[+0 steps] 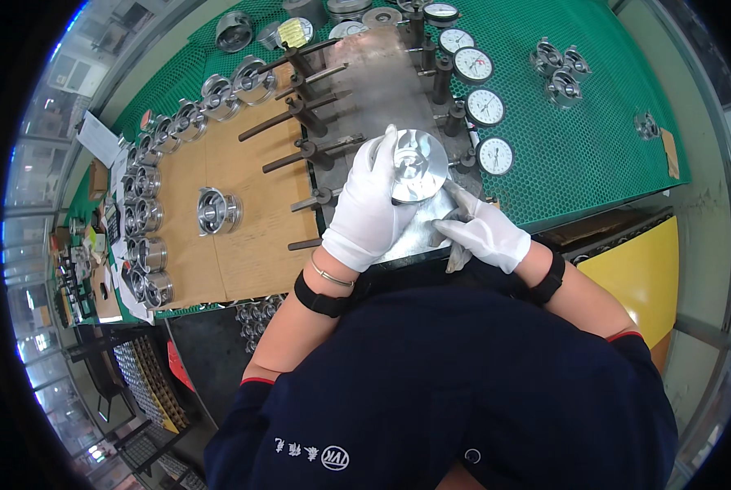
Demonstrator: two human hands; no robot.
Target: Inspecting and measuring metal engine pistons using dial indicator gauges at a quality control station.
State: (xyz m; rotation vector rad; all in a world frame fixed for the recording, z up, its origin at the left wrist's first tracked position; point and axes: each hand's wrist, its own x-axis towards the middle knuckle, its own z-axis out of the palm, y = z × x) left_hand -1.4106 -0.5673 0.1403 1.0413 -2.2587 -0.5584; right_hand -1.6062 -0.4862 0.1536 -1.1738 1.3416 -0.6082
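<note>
Here, left hand (pixel 371 204): 1 piston (pixel 421 166); 5 gauges (pixel 472 64).

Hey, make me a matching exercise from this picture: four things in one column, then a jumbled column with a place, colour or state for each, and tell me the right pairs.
Column one
1. Left hand
2. Dial gauges
3. Bench mat
4. Cardboard sheet

Column two
A. Green
B. Holding a shiny round metal part
C. Brown, to the left of the metal plate
D. Lined up along the right side of the metal plate

Right pairs: 1-B, 2-D, 3-A, 4-C
</note>
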